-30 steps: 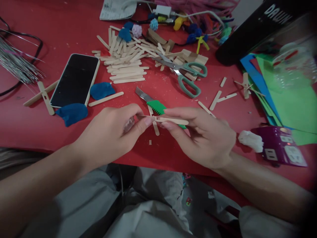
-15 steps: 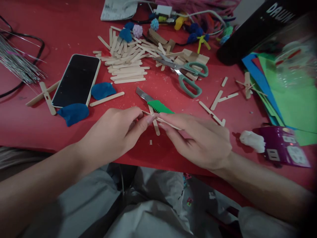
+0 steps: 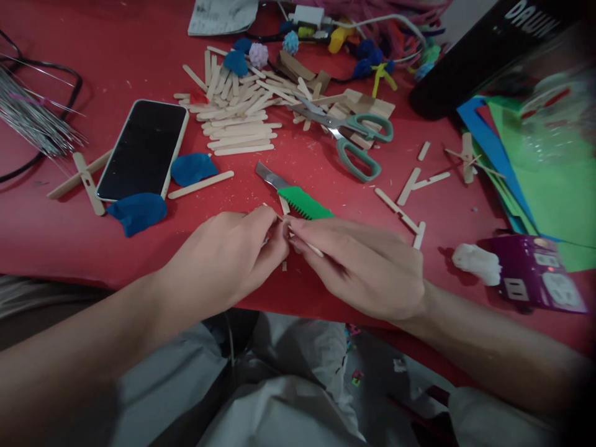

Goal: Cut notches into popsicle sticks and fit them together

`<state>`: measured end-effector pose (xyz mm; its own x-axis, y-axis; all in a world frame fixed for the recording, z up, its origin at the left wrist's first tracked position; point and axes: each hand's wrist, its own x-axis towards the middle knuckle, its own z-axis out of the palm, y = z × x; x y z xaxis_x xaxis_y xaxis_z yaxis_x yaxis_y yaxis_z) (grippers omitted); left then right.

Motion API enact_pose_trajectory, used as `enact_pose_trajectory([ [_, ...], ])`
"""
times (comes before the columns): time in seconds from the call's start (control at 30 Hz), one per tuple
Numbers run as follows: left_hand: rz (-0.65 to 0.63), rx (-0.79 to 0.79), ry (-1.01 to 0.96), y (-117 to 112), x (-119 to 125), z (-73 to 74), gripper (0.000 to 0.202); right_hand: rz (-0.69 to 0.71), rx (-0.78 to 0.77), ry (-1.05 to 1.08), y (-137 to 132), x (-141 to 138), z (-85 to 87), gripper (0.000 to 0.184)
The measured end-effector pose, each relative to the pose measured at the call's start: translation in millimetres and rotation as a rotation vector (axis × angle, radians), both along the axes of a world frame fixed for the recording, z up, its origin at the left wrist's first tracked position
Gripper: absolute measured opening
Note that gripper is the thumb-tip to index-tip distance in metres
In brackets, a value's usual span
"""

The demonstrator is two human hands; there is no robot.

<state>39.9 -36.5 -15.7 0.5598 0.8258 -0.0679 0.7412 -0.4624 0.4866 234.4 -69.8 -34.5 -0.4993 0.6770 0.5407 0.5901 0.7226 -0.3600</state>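
Observation:
Near the table's front edge, my left hand (image 3: 237,251) and my right hand (image 3: 363,261) meet, fingertips pinched together. Between them they grip a wooden craft stick (image 3: 315,249), mostly covered by the fingers. Just beyond the fingers lies a green utility knife (image 3: 302,202), its blade pointing away to the left. Part of another craft stick (image 3: 284,203) shows on the table beneath the knife and hands. A single craft stick (image 3: 201,185) rests left of the knife, beside a blue cloth-like piece (image 3: 193,169).
Scissors (image 3: 358,149) lie beside a pile of craft sticks (image 3: 239,121). A phone (image 3: 144,149) is at left, near a bundle of wires (image 3: 32,118). At right are cut stick pieces (image 3: 395,210), a purple box (image 3: 540,273), coloured sheets (image 3: 544,180) and a black bottle (image 3: 470,59).
My hands have drawn closer together, and the fingers now cover more of the craft stick. The knife and the things around it look unmoved.

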Motion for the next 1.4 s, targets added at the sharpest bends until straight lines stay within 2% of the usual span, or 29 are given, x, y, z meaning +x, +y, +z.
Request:
enact_pose_trajectory([
  [0.17,0.05,-0.057,-0.113,-2,4,0.4,0.024,-0.014,-0.019,0.033,0,-2,-1.1,0.033],
  [0.27,0.076,-0.089,-0.129,-3,4,0.4,0.025,0.0,-0.025,0.068,0,-2,-3.9,0.039],
  [0.43,0.109,-0.139,-0.173,-2,2,-0.3,0.026,0.043,0.017,0.018,-1,-2,-6.6,0.04],
  [0.8,0.046,-0.138,-0.318,-4,-2,-9.1,0.02,0.061,0.14,-0.077,-1,-3,-1.1,0.031],
  [1.0,0.059,-0.164,-0.344,-3,-4,-6.4,0.027,0.019,0.113,-0.026,0,-2,0.8,0.032],
  [1.17,0.011,-0.226,-0.401,-1,-6,-3.2,0.027,0.025,0.079,0.011,0,-3,2.3,0.024],
  [1.4,-0.04,-0.213,-0.402,0,-9,-5.5,0.026,0.014,0.059,0.057,-1,-4,4.7,0.014],
])
